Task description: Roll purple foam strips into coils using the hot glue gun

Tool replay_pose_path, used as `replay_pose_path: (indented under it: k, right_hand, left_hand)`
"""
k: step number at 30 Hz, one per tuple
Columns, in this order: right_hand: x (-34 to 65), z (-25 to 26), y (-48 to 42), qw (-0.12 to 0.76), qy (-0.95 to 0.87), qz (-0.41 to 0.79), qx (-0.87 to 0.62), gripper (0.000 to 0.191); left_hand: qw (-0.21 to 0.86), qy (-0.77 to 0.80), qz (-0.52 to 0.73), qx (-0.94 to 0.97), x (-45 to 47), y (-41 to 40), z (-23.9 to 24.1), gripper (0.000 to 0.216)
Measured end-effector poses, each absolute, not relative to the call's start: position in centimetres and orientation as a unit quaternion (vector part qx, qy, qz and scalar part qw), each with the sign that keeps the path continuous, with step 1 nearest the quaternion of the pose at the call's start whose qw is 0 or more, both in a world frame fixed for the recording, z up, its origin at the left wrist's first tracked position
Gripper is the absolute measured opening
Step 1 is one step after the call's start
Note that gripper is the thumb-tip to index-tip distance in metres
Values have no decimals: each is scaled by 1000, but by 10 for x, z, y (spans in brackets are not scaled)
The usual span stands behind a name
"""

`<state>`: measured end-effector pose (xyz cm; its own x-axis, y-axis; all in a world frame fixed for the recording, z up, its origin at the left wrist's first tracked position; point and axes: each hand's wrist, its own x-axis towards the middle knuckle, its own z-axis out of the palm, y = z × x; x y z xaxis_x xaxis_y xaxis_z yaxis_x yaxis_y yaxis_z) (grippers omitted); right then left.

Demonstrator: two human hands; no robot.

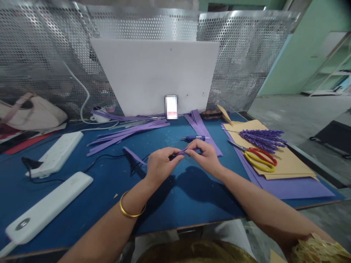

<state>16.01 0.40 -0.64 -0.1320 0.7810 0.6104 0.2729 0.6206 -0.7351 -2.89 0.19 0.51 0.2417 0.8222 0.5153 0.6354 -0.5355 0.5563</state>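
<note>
Over the middle of the blue table (82, 215), my left hand (160, 164) and my right hand (204, 155) meet, both pinched on a narrow purple paper strip (182, 152). The strip's loose end trails left and down past my left hand (134, 155). A gold bangle circles my left wrist. Just beyond my fingers lies a blue glue gun (195, 138).
Cut purple strips (123, 133) lie at the back left. Red-and-yellow scissors (259, 159) and a bunch of finished purple sprigs (263, 138) rest on brown paper (290, 164) over purple sheets at right. White power strips (59, 153) and a white board (155, 73) stand nearby.
</note>
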Motion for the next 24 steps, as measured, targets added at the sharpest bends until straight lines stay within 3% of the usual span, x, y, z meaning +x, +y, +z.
replay_pose_path:
  k: [8, 24]
  right_hand:
    - [157, -8, 3, 543, -729, 220, -353, 18]
    - [162, -7, 5, 545, -723, 204, -372, 17]
  left_hand:
    - [118, 449, 406, 787, -28, 2, 3, 5]
    - [152, 431, 428, 780, -29, 2, 7, 20]
